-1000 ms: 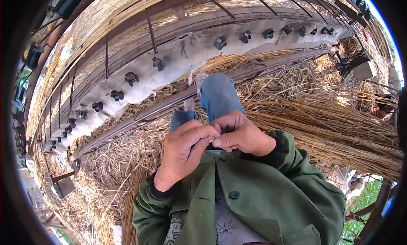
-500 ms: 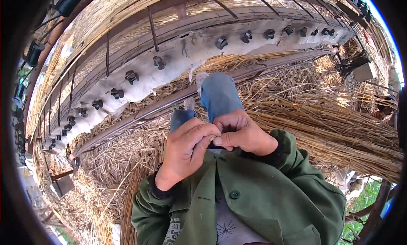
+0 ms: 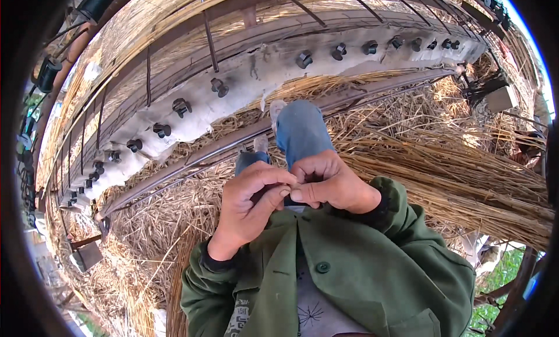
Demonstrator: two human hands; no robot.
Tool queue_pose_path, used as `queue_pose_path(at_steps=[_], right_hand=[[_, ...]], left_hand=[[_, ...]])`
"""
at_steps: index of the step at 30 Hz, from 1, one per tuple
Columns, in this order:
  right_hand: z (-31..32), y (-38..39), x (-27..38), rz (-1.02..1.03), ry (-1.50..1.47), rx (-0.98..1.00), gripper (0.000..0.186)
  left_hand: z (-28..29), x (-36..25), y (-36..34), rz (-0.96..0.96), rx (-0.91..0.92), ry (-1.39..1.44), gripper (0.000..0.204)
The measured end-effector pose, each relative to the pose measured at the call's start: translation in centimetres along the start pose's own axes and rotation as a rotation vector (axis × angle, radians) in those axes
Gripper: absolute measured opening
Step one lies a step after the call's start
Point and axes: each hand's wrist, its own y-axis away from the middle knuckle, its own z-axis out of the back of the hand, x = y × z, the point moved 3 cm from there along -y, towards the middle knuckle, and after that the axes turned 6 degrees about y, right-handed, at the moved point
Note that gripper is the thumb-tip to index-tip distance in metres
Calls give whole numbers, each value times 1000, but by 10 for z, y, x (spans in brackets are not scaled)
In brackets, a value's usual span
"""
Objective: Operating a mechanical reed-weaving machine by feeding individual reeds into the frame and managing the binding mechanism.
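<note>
The left hand (image 3: 247, 206) and right hand (image 3: 329, 182) pinch together on something too small to identify, which risks slipping into the straw (image 3: 442, 162) below and vanishing

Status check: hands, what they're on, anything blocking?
Left hand and right hand pressed together at chest, fingertips pinched; held item too small to tell. Straw heaped underfoot. Nothing blocking the hands.

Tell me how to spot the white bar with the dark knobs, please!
Start at the big wooden frame that arches over the straw across the top of the picture. Just below its dark rails runs a long white bar, curving from lower left to upper right, beyond the person's blue-trousered legs. It is the only pale strip there, studded with a row of dark round knobs.
</note>
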Motion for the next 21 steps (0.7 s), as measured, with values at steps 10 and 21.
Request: queue_pose_path(at_steps=[10,21], right_hand=[[0,0,-5,-31,69,18,16],[-1,-1,0,10,122,12,13]], left_hand=[[2,-7,1,-102,2,-83,45],[-5,-6,2,-114,-112,-93,27]])
